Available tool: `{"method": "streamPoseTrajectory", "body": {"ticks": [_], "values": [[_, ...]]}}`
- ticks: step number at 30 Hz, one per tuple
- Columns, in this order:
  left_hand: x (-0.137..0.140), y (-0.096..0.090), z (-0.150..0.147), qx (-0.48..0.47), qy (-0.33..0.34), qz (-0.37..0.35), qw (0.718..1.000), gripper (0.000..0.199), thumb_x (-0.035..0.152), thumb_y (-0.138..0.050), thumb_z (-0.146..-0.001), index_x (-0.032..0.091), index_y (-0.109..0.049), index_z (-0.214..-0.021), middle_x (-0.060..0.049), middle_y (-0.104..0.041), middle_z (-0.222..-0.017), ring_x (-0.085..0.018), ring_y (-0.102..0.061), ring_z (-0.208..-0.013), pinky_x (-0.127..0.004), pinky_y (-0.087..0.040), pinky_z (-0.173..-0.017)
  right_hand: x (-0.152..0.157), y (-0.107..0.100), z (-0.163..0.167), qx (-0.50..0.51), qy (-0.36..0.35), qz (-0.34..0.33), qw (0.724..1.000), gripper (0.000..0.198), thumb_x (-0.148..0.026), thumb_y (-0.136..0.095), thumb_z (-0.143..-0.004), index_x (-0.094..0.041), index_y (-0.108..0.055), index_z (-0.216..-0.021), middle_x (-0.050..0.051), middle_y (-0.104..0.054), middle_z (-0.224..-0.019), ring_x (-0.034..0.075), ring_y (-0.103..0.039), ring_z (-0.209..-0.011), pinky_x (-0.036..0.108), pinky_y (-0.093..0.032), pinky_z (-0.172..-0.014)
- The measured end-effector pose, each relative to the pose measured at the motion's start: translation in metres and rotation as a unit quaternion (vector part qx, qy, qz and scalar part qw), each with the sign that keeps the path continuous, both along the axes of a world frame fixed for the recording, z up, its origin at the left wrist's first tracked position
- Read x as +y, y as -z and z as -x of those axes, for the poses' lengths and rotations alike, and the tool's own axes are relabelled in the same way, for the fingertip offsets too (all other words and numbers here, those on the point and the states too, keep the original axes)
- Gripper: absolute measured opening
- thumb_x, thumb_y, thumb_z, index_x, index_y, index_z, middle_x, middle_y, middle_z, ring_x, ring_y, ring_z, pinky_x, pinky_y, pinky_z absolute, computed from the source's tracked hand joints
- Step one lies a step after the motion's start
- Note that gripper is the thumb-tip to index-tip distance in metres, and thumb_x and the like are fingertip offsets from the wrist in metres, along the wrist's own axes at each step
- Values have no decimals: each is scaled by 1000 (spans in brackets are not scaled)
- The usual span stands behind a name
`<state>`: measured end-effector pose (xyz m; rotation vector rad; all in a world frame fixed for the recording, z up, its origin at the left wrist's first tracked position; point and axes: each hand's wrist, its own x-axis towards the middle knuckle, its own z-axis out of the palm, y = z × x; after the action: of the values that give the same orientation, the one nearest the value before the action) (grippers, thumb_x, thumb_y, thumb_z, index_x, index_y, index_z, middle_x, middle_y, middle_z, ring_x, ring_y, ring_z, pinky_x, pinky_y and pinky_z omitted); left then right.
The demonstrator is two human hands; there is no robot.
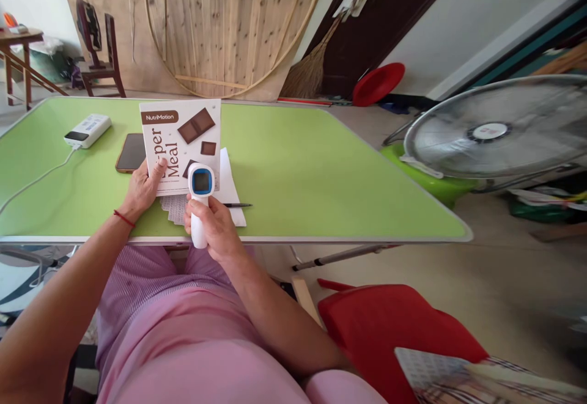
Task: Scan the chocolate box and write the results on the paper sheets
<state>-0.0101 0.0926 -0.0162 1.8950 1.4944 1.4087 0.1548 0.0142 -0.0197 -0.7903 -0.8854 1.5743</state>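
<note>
My left hand [144, 190] grips the lower left corner of a white box [183, 129] printed with chocolate pieces and the words "NutriMotion" and "Meal". The box is held up over the table, its printed face toward me. In my right hand [217, 227] is a white infrared thermometer [200, 205] with a blue-rimmed screen, its front end close to the lower right of the box. The screen looks dark. Beneath lie white paper [233, 193], patterned sheets [175, 207] and a black pen [238, 205], partly covered by the box and my right hand.
A smartphone [131, 152] lies left of the box on the green table [298, 165]. Farther left sits a white power bank [88, 130] with a cable. A large fan [488, 132] stands beyond the right edge, and a red chair [389, 324] is at my right.
</note>
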Motion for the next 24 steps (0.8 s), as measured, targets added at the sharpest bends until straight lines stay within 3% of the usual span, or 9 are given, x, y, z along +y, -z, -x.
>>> {"method": "streamPoseTrajectory", "body": {"ticks": [12,24], "values": [[-1,0,0,3,6,2,1000,70,76,-36,-87,16,-65,-108,-10,-71,-103,-28,-66,-96,-38,-53,-82,-1,7,4,-15,16,-14,1000,26,-41,-71,-72,-21,-58,-82,-7,-53,-54,9,-48,-45,23,-39,-43],[-3,-3,0,4,3,11,1000,69,77,-36,-87,16,-65,-102,-10,-72,-101,-28,-66,-95,-38,-54,-81,-1,5,3,-26,14,-5,1000,26,-40,-70,-71,-21,-58,-81,-7,-53,-54,9,-47,-46,24,-38,-44]]}}
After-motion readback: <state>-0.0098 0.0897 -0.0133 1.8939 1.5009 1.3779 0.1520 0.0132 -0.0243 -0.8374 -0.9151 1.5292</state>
